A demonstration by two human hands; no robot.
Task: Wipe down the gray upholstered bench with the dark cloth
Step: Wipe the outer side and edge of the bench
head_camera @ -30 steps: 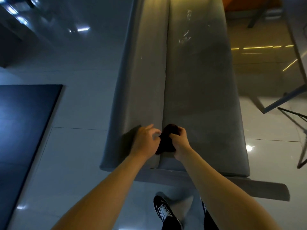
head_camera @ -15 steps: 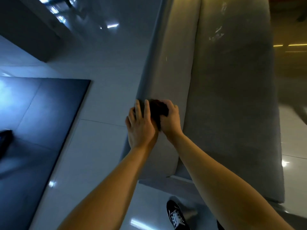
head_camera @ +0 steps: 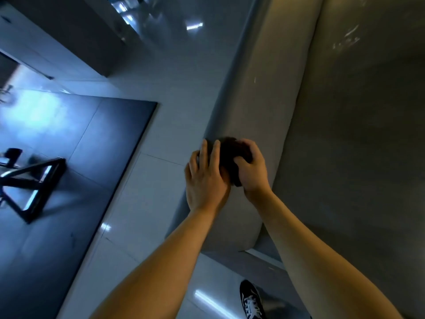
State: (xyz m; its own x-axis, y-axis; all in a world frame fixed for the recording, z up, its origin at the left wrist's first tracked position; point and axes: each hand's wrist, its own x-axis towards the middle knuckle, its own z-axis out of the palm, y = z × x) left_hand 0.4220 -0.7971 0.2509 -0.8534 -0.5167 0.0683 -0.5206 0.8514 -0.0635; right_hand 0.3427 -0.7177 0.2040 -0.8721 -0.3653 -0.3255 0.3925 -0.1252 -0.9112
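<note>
The gray upholstered bench (head_camera: pixel 345 134) runs away from me, with a narrow left cushion and a wide right one. A bunched dark cloth (head_camera: pixel 232 155) lies on the left cushion near its outer edge. My right hand (head_camera: pixel 251 171) grips the cloth with curled fingers. My left hand (head_camera: pixel 205 178) lies beside it with straight fingers pressed flat on the cloth's left side and the cushion edge. Much of the cloth is hidden under both hands.
Glossy pale floor tiles (head_camera: pixel 161 125) lie left of the bench. A dark floor panel (head_camera: pixel 69 180) with a black triangular frame (head_camera: pixel 34 185) sits farther left. My shoe (head_camera: pixel 250 300) stands by the bench's near end. White marks (head_camera: pixel 345 40) show on the far cushion.
Both hands slid the cloth from the seam between the cushions leftward to the outer edge of the left cushion. My left hand flattened out. My view swung left and closer.
</note>
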